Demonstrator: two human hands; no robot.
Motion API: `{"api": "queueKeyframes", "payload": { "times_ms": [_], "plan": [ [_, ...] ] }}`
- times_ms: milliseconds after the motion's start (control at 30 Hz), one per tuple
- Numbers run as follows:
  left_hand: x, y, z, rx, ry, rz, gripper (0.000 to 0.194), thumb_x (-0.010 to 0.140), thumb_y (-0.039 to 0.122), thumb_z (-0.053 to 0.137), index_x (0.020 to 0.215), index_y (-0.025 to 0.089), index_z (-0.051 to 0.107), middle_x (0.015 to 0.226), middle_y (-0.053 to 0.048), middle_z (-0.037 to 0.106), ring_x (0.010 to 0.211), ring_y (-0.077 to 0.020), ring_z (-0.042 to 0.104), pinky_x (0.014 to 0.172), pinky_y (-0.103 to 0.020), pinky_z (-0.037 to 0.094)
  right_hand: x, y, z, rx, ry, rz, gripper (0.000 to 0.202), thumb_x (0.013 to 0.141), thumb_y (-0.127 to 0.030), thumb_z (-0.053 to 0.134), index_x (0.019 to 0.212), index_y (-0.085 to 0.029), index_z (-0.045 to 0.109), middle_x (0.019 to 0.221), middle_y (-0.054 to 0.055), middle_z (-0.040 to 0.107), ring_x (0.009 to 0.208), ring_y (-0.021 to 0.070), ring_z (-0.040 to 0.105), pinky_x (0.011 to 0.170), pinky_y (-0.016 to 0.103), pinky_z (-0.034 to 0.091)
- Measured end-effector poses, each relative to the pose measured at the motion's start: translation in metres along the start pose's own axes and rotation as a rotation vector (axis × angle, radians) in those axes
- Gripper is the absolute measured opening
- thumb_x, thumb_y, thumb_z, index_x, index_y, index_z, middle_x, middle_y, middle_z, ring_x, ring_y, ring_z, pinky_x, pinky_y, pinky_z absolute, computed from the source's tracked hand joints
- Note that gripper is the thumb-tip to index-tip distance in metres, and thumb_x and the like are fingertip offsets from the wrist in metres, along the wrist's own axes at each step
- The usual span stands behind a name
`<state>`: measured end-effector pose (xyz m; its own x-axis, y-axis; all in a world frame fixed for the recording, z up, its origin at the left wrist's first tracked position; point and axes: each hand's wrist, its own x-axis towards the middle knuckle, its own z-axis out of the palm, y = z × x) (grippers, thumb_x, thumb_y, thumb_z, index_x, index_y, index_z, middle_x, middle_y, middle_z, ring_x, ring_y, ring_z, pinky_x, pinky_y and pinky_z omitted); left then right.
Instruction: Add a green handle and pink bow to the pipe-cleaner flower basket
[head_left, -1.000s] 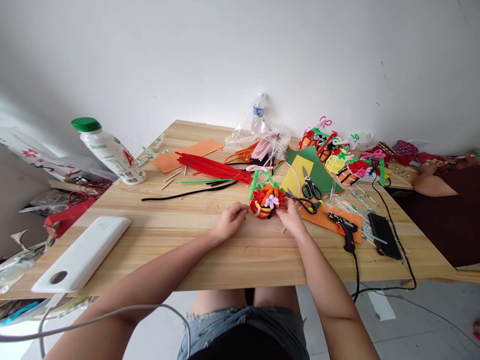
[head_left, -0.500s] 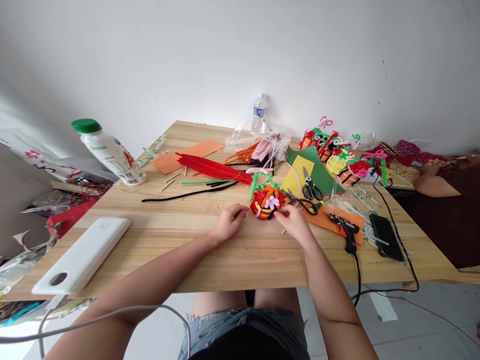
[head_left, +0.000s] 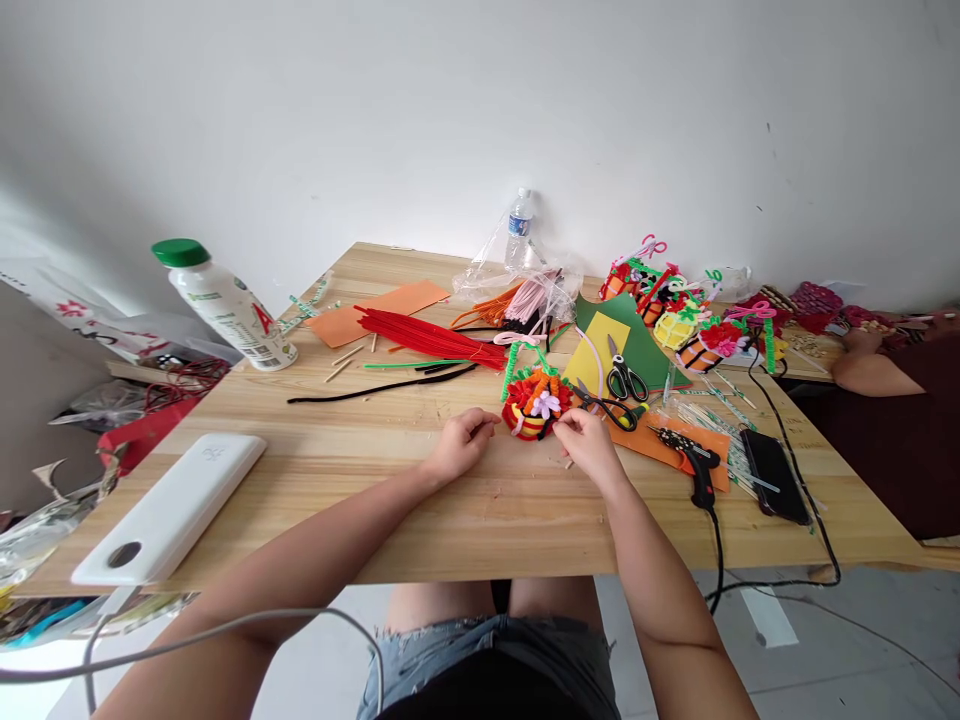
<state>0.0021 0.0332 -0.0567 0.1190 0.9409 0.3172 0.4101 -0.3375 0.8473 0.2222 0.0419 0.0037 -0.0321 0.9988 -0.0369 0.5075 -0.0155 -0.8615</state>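
A small pipe-cleaner flower basket (head_left: 531, 405) stands upright on the table in front of me. It has red and yellow bands, orange, red and lilac flowers, and a green and pink handle. My left hand (head_left: 466, 442) rests just left of it, fingers curled, fingertips close to its side; anything in them is hidden. On the other side, my right hand (head_left: 586, 446) is closed in a pinch at the basket's lower right edge. What sits between that thumb and finger is too small to make out. Two pairs of black-handled scissors (head_left: 625, 380) lie just beyond my right hand.
Red pipe cleaners (head_left: 427, 338) lie behind the basket. A glue gun (head_left: 697, 465) and a phone (head_left: 776, 475) are at right, with finished baskets (head_left: 701, 345) farther back. A white power bank (head_left: 172, 510) and a bottle (head_left: 229, 310) stand left. Another person's arm (head_left: 877, 370) shows far right.
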Motion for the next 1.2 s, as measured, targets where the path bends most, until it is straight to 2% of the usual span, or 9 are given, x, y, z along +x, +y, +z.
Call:
{"api": "queueKeyframes", "payload": {
  "times_ms": [133,233,300,367,433,533,733,867,1200],
  "plan": [
    [-0.002,0.004,-0.003,-0.004,0.021,0.044,0.025,0.089,0.029,0.043,0.095,0.017,0.065,0.076,-0.004,0.063,0.073,-0.0163,0.061,0.072,-0.030,0.050,0.006,0.001,-0.013,0.100,0.172,-0.018,0.023,0.076,-0.028,0.045,0.054,-0.022,0.046,0.044,-0.003,0.048,0.044,0.0129,0.050,0.041,0.022,0.040],
    [-0.008,0.012,-0.004,-0.013,0.015,0.148,0.029,0.093,0.029,0.038,0.108,0.017,0.060,0.085,-0.006,0.062,0.078,-0.0161,0.060,0.076,-0.031,0.050,0.017,0.008,-0.015,0.187,0.258,-0.046,0.033,0.084,-0.043,0.041,0.065,-0.020,0.055,0.065,0.003,0.062,0.057,0.0160,0.059,0.050,0.026,0.047],
    [-0.013,0.020,-0.002,-0.010,-0.015,0.221,0.030,0.094,0.028,0.037,0.115,0.018,0.057,0.096,-0.009,0.061,0.087,-0.0173,0.059,0.081,-0.034,0.050,0.025,0.014,-0.012,0.267,0.209,-0.069,0.043,0.086,-0.055,0.039,0.086,-0.019,0.063,0.097,0.010,0.068,0.083,0.0210,0.065,0.064,0.031,0.054],
    [-0.020,0.026,0.002,0.001,-0.057,0.268,0.031,0.094,0.027,0.038,0.120,0.018,0.054,0.110,-0.013,0.058,0.097,-0.0192,0.058,0.086,-0.036,0.049,0.031,0.020,-0.006,0.345,0.129,-0.082,0.053,0.085,-0.062,0.038,0.109,-0.021,0.062,0.125,0.011,0.059,0.112,0.0234,0.058,0.082,0.036,0.054],
    [-0.025,0.030,0.006,0.023,-0.104,0.289,0.036,0.094,0.026,0.040,0.127,0.018,0.049,0.122,-0.016,0.052,0.104,-0.0210,0.056,0.089,-0.038,0.050,0.033,0.023,-0.001,0.385,0.055,-0.073,0.059,0.085,-0.065,0.037,0.121,-0.023,0.057,0.136,0.009,0.052,0.124,0.0226,0.051,0.094,0.037,0.050],
    [-0.028,0.031,0.011,0.054,-0.129,0.296,0.041,0.093,0.026,0.041,0.134,0.020,0.043,0.129,-0.017,0.046,0.106,-0.0218,0.054,0.091,-0.041,0.050,0.031,0.023,0.001,0.381,0.017,-0.054,0.061,0.085,-0.067,0.035,0.123,-0.024,0.056,0.132,0.008,0.056,0.119,0.0229,0.055,0.093,0.038,0.051],
    [-0.015,0.024,0.003,0.055,0.123,0.228,0.036,0.092,0.029,0.045,0.127,0.021,0.051,0.120,-0.013,0.051,0.092,-0.0170,0.057,0.087,-0.037,0.051,0.025,0.015,0.001,0.296,0.061,-0.097,0.055,0.085,-0.064,0.039,0.108,-0.020,0.062,0.107,0.010,0.067,0.091,0.0226,0.065,0.073,0.036,0.057],
    [-0.008,0.027,-0.004,0.041,0.141,0.196,0.032,0.092,0.030,0.044,0.120,0.021,0.057,0.115,-0.011,0.055,0.098,-0.0177,0.058,0.088,-0.036,0.050,0.018,0.012,0.003,0.228,0.007,-0.134,0.050,0.086,-0.060,0.039,0.106,-0.021,0.063,0.107,0.009,0.066,0.078,0.0199,0.065,0.064,0.033,0.056],
    [-0.006,0.023,-0.006,0.050,0.160,0.250,0.026,0.091,0.028,0.047,0.108,0.022,0.067,0.111,-0.011,0.057,0.105,-0.0216,0.057,0.092,-0.040,0.049,0.003,0.000,0.006,0.106,-0.014,-0.238,0.035,0.089,-0.045,0.044,0.108,-0.022,0.062,0.108,0.009,0.066,0.089,0.0224,0.064,0.070,0.034,0.056]
  ]
}}
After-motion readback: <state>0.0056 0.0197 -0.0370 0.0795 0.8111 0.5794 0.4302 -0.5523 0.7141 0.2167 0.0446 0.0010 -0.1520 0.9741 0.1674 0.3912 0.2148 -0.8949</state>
